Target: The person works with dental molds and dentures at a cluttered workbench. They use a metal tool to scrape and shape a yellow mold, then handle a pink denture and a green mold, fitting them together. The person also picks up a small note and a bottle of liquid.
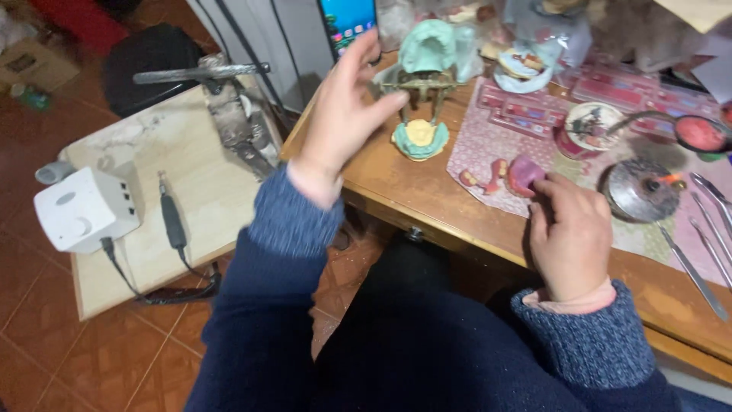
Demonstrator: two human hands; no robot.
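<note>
Articulator (424, 91) near desk edge, left hand (343, 114) spread beside; right hand (570, 233) pinching pink denture (523, 172).

Screen, wrappers and a box around the worktop

At the far edge of the worktop (396, 191) we see a phone screen (348, 23) standing upright, a dark-framed rectangle lit bright blue with small coloured icons, its lower part hidden behind the left hand (343, 114). To its right we find crumpled clear plastic bags (545, 34) heaped at the back, pale and glossy, with their contents too blurred to tell. On the floor at the top left corner we make out a brown cardboard box (30, 65), only partly in view. We see no signs, and no labels we can tell apart.
</note>
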